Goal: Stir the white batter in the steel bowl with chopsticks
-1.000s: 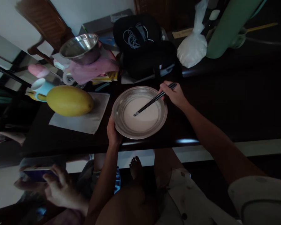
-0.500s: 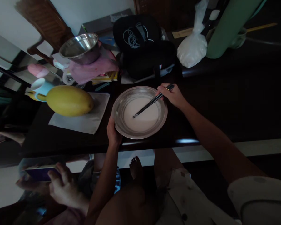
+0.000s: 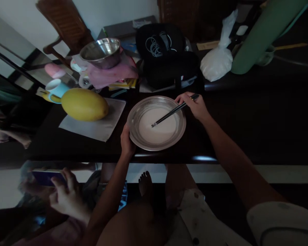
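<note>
A wide metal bowl (image 3: 131, 127) stands near the front edge of the dark table, with a milky white liquid (image 3: 159, 131) in it. My left hand (image 3: 127, 140) grips the bowl's left side, fingers partly hidden beneath the rim. Dark chopsticks (image 3: 173, 111) are held together in my right hand (image 3: 193, 105), above the bowl's upper right rim. Their pale-marked tips point down and left over the middle of the liquid; whether they dip into it I cannot tell.
Left of the bowl, a large yellow melon-like fruit (image 3: 84, 105) lies on a pale cloth (image 3: 102, 131). Behind are a blue mug (image 3: 58, 89), a second metal bowl (image 3: 101, 56), a black case (image 3: 169, 68), a tied white bag (image 3: 217, 65) and a green cylinder (image 3: 256, 41). Another person's hand (image 3: 68, 198) holds a phone (image 3: 47, 177).
The view has shifted a little, so most table things sit farther right in it. Both hands keep their hold on the bowl and chopsticks; the other person's hand has moved slightly.
</note>
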`<state>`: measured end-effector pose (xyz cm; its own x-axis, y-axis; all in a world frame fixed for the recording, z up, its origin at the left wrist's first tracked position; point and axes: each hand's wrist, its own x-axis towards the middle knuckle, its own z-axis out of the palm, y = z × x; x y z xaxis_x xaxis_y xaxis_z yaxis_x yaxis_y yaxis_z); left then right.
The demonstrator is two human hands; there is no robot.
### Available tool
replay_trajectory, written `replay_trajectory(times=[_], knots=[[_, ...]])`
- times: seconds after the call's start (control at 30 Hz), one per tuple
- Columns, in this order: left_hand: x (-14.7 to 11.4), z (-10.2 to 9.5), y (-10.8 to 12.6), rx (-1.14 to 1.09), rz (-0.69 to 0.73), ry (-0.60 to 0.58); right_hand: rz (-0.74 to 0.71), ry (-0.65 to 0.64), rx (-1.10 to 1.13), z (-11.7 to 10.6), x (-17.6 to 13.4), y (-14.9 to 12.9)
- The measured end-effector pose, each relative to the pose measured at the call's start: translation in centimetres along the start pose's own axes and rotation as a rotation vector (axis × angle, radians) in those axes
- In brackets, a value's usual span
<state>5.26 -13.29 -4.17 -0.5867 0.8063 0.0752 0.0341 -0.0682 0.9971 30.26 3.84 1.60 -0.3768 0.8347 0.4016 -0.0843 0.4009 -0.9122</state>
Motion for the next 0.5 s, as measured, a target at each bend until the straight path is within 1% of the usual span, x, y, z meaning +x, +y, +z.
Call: replay_trajectory(times=[0.1,0.17,0.2,0.27,0.33,0.37,0.43,0.5], knots=[[-0.3,0.4,0.9,0.017,0.01,0.034,0.029,0.094,0.06,-0.5,0.1,-0.1],[-0.4,0.5,1.2,0.049,0.037,0.038,0.036,0.118,0.078,-0.7,0.2,0.0],[-0.5,0.5,1.1,0.058,0.05,0.038,0.04,0.102,0.075,-0.6,0.1,0.0],[-0.4,0.4,0.7,0.047,0.064,0.049,0.041,0.028,0.044,-0.2,-0.2,-0.2],[-0.3,0.3,0.1,0.024,0.07,0.045,0.023,-0.054,-0.009,0.1,-0.4,-0.4],[-0.2,0.3,-0.1,0.007,0.066,0.042,0.009,-0.072,-0.035,0.2,-0.5,-0.4],[0.0,0.4,-0.2,-0.008,0.072,0.036,-0.013,-0.042,-0.064,0.1,-0.5,-0.5],[0.1,0.6,0.0,-0.017,0.074,0.044,-0.015,0.051,-0.04,-0.3,-0.3,-0.3]])
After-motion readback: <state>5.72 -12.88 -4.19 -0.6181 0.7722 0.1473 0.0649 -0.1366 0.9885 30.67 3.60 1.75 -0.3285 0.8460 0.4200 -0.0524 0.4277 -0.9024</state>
